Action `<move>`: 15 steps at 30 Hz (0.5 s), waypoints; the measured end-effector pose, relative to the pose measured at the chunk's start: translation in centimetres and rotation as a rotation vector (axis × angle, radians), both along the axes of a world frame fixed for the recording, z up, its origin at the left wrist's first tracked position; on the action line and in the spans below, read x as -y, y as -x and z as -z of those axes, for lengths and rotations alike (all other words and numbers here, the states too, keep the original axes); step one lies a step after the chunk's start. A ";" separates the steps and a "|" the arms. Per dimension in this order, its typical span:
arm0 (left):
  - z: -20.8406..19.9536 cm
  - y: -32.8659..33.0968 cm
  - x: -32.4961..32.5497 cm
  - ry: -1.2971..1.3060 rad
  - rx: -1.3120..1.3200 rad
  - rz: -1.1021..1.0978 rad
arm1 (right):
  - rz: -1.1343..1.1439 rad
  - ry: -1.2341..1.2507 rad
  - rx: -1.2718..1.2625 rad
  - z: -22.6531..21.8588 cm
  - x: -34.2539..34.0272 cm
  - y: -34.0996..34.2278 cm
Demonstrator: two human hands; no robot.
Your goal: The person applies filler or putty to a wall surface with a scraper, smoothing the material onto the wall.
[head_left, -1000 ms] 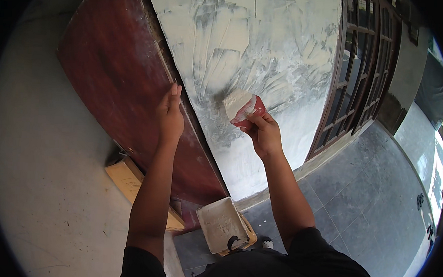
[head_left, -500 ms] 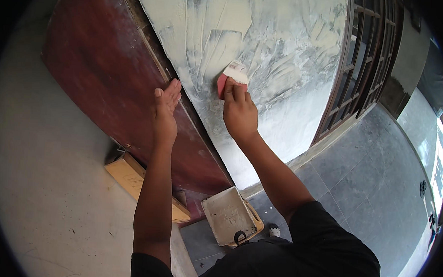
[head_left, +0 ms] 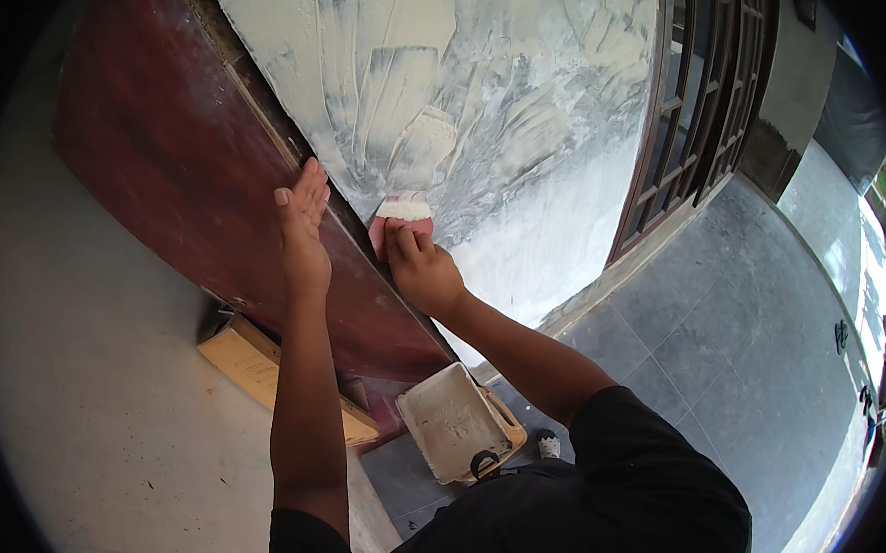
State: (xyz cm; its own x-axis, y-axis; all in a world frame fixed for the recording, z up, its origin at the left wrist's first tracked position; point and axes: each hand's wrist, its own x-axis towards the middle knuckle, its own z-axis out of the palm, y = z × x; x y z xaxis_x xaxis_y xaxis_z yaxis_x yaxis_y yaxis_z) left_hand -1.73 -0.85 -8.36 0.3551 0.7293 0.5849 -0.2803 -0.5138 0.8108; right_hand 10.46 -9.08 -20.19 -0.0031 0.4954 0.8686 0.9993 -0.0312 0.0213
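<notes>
My right hand (head_left: 425, 271) grips a red putty scraper (head_left: 401, 228) by its body, fingers pressed on top. A band of cream putty coats the scraper's upper edge, which lies against the wall (head_left: 531, 131). Streaky cream putty covers the wall's upper part over grey, while its lower part is whiter. A thick putty patch (head_left: 426, 140) sits just above the scraper. My left hand (head_left: 306, 231) is open, fingers stretched out, with nothing in it. It is at the edge of the dark red door (head_left: 198, 164); whether the palm touches the door I cannot tell.
Below stands a putty-smeared square tray (head_left: 451, 417) on a yellowish container (head_left: 505, 420). A long cardboard box (head_left: 243, 364) lies beneath the door. Wooden-framed window panes (head_left: 686, 129) border the wall on the right, above grey floor tiles (head_left: 701, 330).
My right hand has drawn the scraper down and left across the wall toward the door edge, leaving a thick putty patch above. My left hand remains open beside the door.
</notes>
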 end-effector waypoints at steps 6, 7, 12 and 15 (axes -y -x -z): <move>0.2 0.6 1.5 -0.005 -0.061 -0.021 | -0.007 -0.119 -0.342 -4.1 4.7 -2.1; 0.2 0.3 1.6 -0.009 -0.057 -0.003 | 0.022 -0.190 -0.334 -5.4 4.8 -3.4; 0.2 -0.5 2.0 -0.019 -0.053 0.046 | 0.167 -0.269 -0.193 -9.0 1.1 -5.3; 0.1 -0.4 2.1 -0.003 -0.053 0.041 | 0.179 -0.125 -0.004 -5.6 -1.5 -3.3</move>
State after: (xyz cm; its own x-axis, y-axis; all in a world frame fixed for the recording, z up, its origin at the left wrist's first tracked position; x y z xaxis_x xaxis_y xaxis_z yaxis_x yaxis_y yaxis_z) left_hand -1.28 -2.91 -8.48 0.4147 0.7118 0.5669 -0.2580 -0.5055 0.8234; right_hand 13.75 -7.63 -14.62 0.0786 0.3763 0.9231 0.9776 -0.2104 0.0025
